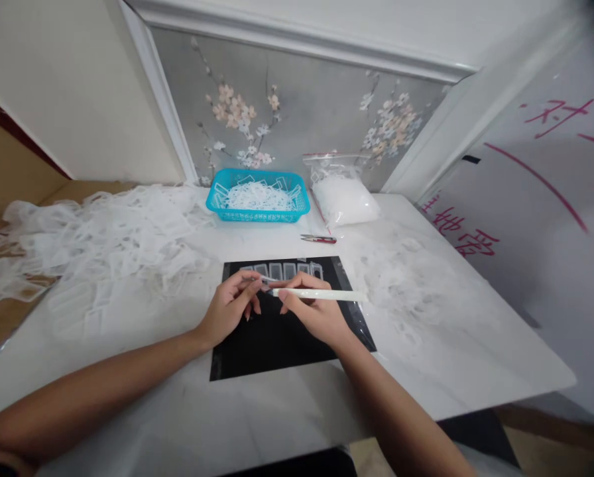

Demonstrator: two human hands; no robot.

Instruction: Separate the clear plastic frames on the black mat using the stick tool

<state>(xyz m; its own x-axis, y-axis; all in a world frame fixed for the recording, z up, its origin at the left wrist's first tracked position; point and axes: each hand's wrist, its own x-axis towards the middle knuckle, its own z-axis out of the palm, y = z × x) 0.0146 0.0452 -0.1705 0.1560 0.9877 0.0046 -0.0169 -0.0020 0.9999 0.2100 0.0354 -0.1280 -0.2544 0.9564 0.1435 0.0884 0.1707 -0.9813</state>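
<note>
Above the black mat (262, 351), my left hand (233, 301) pinches a small translucent plastic frame (266, 279) between thumb and fingers. My right hand (314, 308) grips a slim white pen-like tool (321, 294), its narrow tip pointing left at the frame. The kind of tip is too small to make out. Both hands are close together, nearly meeting at the piece. Behind the fingers, several translucent rectangular frames (290, 270) lie in a row along the mat's far edge, partly hidden by my hands.
A large heap of translucent frames (113, 232) covers the table's left side; a looser spread (411, 278) lies right. At the back stand a blue basket (257, 216) of small white frames and a zip bag (344, 199) of white material. Red-handled thread snips (318, 238) lie beyond the mat.
</note>
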